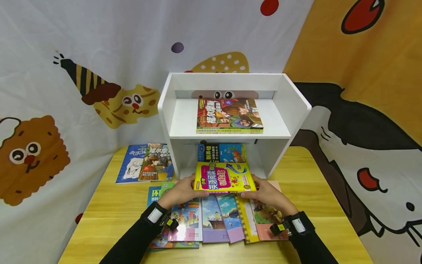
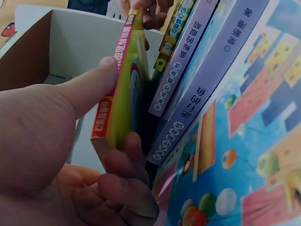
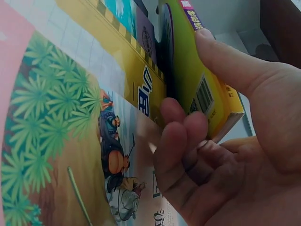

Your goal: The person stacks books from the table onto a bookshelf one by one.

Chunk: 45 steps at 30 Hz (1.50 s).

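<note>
At the lower centre of the frame, a yellow book (image 1: 227,178) is held cover up between two hands. The left hand (image 1: 182,190) grips one end and the right hand (image 1: 268,194) the other, each with its thumb on the spine edge and fingers curled beneath. If one hand loosened or lifted faster than the other, the book would probably tip and slide out at the weaker end, since only the ends are supported.

Its far edge overlaps, from above, a dark blue book (image 1: 221,152) in the lower compartment of the white shelf (image 1: 182,124); whether they touch cannot be told. Held too low, that edge could catch the blue book and shove it backward; held too high, it could strike the front of the upper board, where a stack of comics (image 1: 229,113) lies.

Under the hands, at bottom centre, thin books are fanned across the counter (image 1: 316,205), the purple one (image 1: 214,220) among them. The curled fingers are near these covers, so a dipping knuckle might drag the overlapping books apart.
</note>
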Motion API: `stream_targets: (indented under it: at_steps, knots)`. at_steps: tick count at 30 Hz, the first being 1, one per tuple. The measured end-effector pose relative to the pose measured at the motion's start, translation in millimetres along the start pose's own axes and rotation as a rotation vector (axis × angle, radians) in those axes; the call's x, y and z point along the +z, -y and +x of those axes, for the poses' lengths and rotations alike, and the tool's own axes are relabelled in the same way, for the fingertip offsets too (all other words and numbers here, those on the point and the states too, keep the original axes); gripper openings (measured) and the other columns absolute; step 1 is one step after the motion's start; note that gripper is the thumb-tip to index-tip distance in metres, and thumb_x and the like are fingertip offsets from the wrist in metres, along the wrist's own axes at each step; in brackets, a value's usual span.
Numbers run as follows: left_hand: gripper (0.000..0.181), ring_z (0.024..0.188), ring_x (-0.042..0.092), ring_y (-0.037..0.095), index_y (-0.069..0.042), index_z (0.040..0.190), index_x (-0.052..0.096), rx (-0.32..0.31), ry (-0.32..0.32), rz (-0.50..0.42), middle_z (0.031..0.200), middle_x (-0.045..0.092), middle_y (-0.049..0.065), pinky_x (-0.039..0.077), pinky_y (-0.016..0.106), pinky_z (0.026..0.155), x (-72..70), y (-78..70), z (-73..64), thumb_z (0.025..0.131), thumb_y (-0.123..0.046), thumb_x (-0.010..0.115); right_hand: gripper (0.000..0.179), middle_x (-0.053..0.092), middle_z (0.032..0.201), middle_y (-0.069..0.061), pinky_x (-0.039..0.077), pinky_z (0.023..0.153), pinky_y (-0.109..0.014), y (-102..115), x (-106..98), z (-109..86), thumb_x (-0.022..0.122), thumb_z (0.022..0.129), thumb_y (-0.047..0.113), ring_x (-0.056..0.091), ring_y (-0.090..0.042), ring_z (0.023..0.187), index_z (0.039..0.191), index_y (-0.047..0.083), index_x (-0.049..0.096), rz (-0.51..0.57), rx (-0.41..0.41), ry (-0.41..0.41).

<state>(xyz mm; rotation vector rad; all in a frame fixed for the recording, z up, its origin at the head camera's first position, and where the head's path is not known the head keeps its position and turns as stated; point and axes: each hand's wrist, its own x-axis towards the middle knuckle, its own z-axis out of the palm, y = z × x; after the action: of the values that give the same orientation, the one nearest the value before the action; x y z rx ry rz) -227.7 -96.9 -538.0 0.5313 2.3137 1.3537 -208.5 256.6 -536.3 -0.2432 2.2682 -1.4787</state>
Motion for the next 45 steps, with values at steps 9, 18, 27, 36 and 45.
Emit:
stream_targets:
  at_steps: [9, 18, 27, 36, 45]
  knots:
    - [0.053, 0.083, 0.063, 0.015, -0.019, 0.126, 0.06, -0.06, -0.065, 0.042, 0.099, 0.066, -0.005, 0.05, 0.037, 0.075, 1.8, -0.7, 7.1, 0.081, -0.041, 0.079, 0.072, 0.07, 0.094, -0.012, 0.052, 0.051, -0.045, -4.9, -1.5, 6.8, 0.076, 0.083, 0.041, 0.067, -0.034, 0.068, 0.143, 0.025, 0.041, -0.03, 0.03, -0.031]
    - [0.051, 0.066, 0.062, 0.015, -0.018, 0.116, 0.066, -0.078, -0.196, 0.175, 0.085, 0.067, -0.008, 0.048, 0.036, 0.064, 5.5, 0.5, 14.6, 0.077, -0.048, 0.079, 0.06, 0.069, 0.081, -0.006, 0.049, 0.046, -0.04, -7.9, -2.4, 15.2, 0.074, 0.081, 0.053, 0.063, -0.026, 0.059, 0.132, 0.027, 0.055, -0.197, 0.102, -0.144]
    - [0.044, 0.067, 0.053, 0.015, -0.017, 0.097, 0.07, -0.053, -0.376, 0.449, 0.069, 0.057, -0.008, 0.042, 0.035, 0.061, 11.0, 1.5, 26.1, 0.074, -0.054, 0.079, 0.052, 0.068, 0.086, -0.005, 0.054, 0.054, -0.038, -4.9, 1.9, 25.7, 0.074, 0.082, 0.05, 0.066, -0.024, 0.067, 0.126, 0.025, 0.059, -0.194, 0.148, -0.221]
    - [0.038, 0.073, 0.048, 0.017, -0.017, 0.081, 0.067, -0.039, -0.404, 0.535, 0.076, 0.052, -0.002, 0.039, 0.034, 0.062, 10.1, -0.2, 32.6, 0.074, -0.052, 0.08, 0.052, 0.067, 0.085, -0.005, 0.055, 0.054, -0.035, -8.2, 8.1, 35.8, 0.074, 0.083, 0.049, 0.066, -0.022, 0.067, 0.125, 0.022, 0.058, -0.216, 0.163, -0.309]
    - [0.035, 0.068, 0.049, 0.018, -0.018, 0.075, 0.063, -0.068, -0.381, 0.575, 0.074, 0.052, 0.0, 0.04, 0.034, 0.058, 6.7, -1.3, 45.7, 0.078, -0.051, 0.074, 0.053, 0.059, 0.091, -0.007, 0.053, 0.064, -0.033, -6.0, 5.6, 42.4, 0.07, 0.085, 0.052, 0.061, -0.02, 0.075, 0.121, 0.015, 0.061, -0.434, 0.129, -0.383]
